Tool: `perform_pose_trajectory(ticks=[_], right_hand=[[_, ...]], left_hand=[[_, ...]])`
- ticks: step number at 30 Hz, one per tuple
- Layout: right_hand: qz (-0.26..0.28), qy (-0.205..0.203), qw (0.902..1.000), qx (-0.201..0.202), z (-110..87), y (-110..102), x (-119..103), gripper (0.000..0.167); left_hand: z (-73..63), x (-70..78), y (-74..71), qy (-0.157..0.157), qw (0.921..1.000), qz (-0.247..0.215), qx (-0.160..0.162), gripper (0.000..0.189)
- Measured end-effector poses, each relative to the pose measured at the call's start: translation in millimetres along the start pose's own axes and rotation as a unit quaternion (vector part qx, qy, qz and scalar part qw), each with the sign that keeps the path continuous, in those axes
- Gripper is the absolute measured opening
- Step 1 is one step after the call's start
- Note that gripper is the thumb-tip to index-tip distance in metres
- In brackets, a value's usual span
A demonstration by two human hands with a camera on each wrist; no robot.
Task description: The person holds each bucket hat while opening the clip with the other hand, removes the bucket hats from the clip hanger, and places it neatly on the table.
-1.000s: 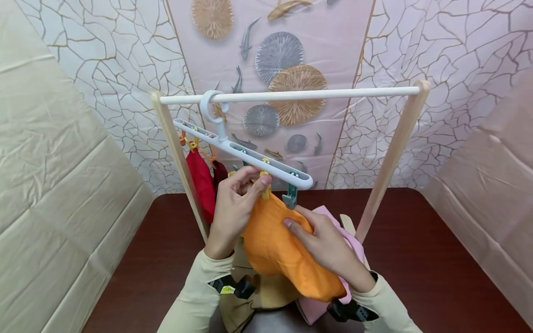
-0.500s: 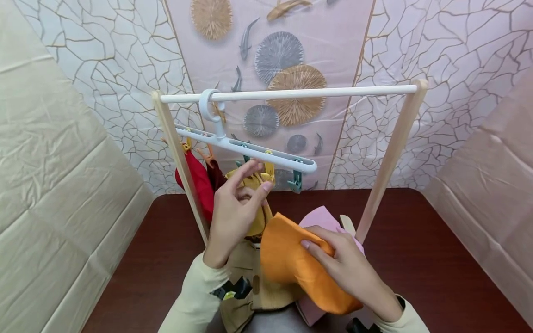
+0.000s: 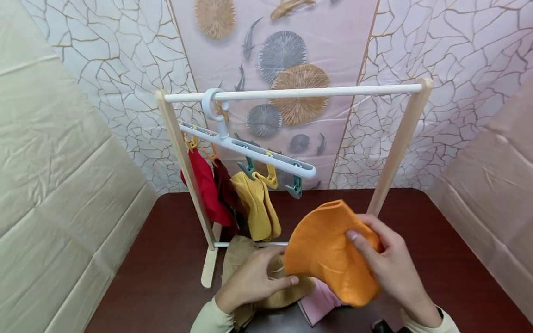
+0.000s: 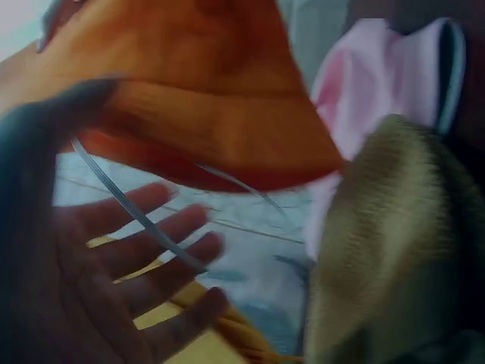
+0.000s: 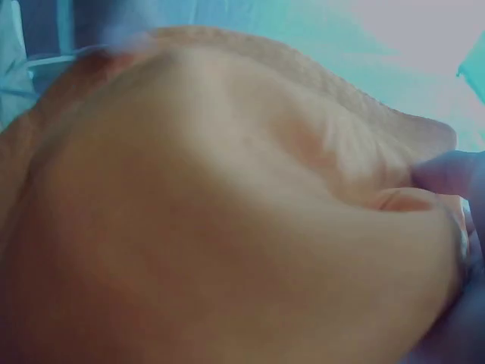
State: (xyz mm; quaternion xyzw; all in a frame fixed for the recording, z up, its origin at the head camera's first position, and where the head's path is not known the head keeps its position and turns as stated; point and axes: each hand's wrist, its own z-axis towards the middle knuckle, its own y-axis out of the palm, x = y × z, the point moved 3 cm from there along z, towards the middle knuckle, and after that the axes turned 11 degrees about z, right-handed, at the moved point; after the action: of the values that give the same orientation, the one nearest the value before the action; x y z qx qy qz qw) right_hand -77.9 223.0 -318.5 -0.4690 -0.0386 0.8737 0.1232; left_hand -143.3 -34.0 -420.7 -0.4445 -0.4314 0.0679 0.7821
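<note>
My right hand (image 3: pixel 397 263) pinches an orange bucket hat (image 3: pixel 329 249) by its side, thumb in front. The hat hangs tilted in front of the hanger, brim toward my left hand. My left hand (image 3: pixel 256 277) is beside the brim with fingers spread and thumb apart. In the left wrist view a thin pale cord (image 4: pixel 125 205) runs from under the orange brim across the fingers. The hat fills most of the right wrist view. A light blue clip hanger (image 3: pixel 258 152) hangs above, with a yellow clip (image 3: pixel 271 175) and a teal clip (image 3: pixel 294 187) at its near end.
A white rail (image 3: pixel 316 93) on a wooden frame carries the hanger. Red cloth (image 3: pixel 204 185), maroon cloth (image 3: pixel 226 189) and a yellow item (image 3: pixel 258 206) hang from its clips. Below lie a tan ribbed item (image 3: pixel 287 296) and pink cloth (image 3: pixel 318 300) on the dark table (image 3: pixel 145 273).
My right hand has drawn the orange hat away from the yellow clip, down and to the right. My left hand has left the clip and come down beside the brim.
</note>
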Motion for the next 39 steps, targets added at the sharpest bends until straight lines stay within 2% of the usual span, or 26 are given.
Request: perform_pose_trajectory(ticks=[2,4,7,9,11,12,16,18,20,23,25,27,28,30,32,34,35,37,39], right_hand=[[-0.017,0.019,0.9995,0.019,3.8,-8.2,5.8,0.024],[-0.045,0.033,0.998,0.027,9.5,-15.8,13.9,0.022],[-0.092,0.048,0.9944,0.019,19.3,-24.0,29.2,0.022],[-0.099,0.059,0.9933,0.007,25.5,-26.4,37.3,0.024],[-0.085,0.072,0.9937,-0.007,30.0,-26.4,42.3,0.025],[-0.076,0.078,0.9939,-0.012,31.8,-25.9,43.1,0.026],[-0.028,0.105,0.9936,-0.032,35.3,-20.7,36.9,0.027],[0.008,0.122,0.9918,-0.037,37.0,-18.5,31.9,0.027],[0.052,0.144,0.9876,-0.034,40.3,-17.4,28.9,0.028],[0.09,0.168,0.9816,-0.012,50.9,-16.7,32.1,0.032],[0.052,0.156,0.9865,0.001,60.7,-15.5,39.9,0.033],[-0.04,0.125,0.9914,0.007,70.7,-13.1,50.9,0.032],[-0.097,0.111,0.9891,0.005,75.1,-11.5,57.0,0.029],[-0.204,0.087,0.975,-0.016,83.1,-7.2,70.5,0.024],[-0.274,0.088,0.9563,-0.052,90.0,-0.7,85.3,0.022],[-0.307,0.104,0.9415,-0.091,95.7,8.0,101.1,0.023],[-0.313,0.11,0.9372,-0.106,98.6,12.7,109.2,0.026],[-0.311,0.124,0.9344,-0.121,104.2,20.8,124.4,0.028],[-0.304,0.129,0.9359,-0.123,108.7,26.7,137.6,0.027]], left_hand=[[-1.2,-5.6,9.7,0.013,0.9996,0.006,-0.026,0.028],[-4.0,-9.9,16.3,0.022,0.9993,-0.004,-0.03,0.008],[-10.0,-12.6,24.4,0.001,0.9985,-0.049,-0.025,0.015],[-11.7,-11.2,30.3,-0.015,0.997,-0.073,-0.022,0.016],[-10.8,-8.8,36.9,-0.042,0.9934,-0.105,-0.021,0.012],[-9.1,-7.9,39.9,-0.059,0.9912,-0.117,-0.017,0.017],[1.9,-6.5,43.7,-0.125,0.9831,-0.132,0.022,0.066],[9.0,-6.5,43.4,-0.131,0.984,-0.118,0.025,0.077],[15.6,-7.1,44.0,-0.113,0.9871,-0.113,0.009,0.07],[20.3,-11.3,45.1,-0.085,0.988,-0.128,-0.017,0.035],[20.1,-15.8,43.6,-0.082,0.986,-0.144,-0.015,0.022],[19.0,-20.8,41.0,-0.099,0.9841,-0.148,0.003,0.022],[18.6,-22.7,39.6,-0.11,0.983,-0.147,0.014,0.021],[19.4,-24.8,37.8,-0.132,0.9816,-0.133,0.035,0.028],[20.8,-24.0,37.8,-0.162,0.9782,-0.124,0.039,0.05],[21.7,-21.1,39.6,-0.18,0.9763,-0.114,0.036,0.068],[22.2,-19.3,40.8,-0.188,0.9762,-0.104,0.032,0.076],[22.4,-15.7,43.3,-0.2,0.9759,-0.082,0.026,0.085],[21.9,-12.2,45.9,-0.21,0.9763,-0.043,0.031,0.089]])
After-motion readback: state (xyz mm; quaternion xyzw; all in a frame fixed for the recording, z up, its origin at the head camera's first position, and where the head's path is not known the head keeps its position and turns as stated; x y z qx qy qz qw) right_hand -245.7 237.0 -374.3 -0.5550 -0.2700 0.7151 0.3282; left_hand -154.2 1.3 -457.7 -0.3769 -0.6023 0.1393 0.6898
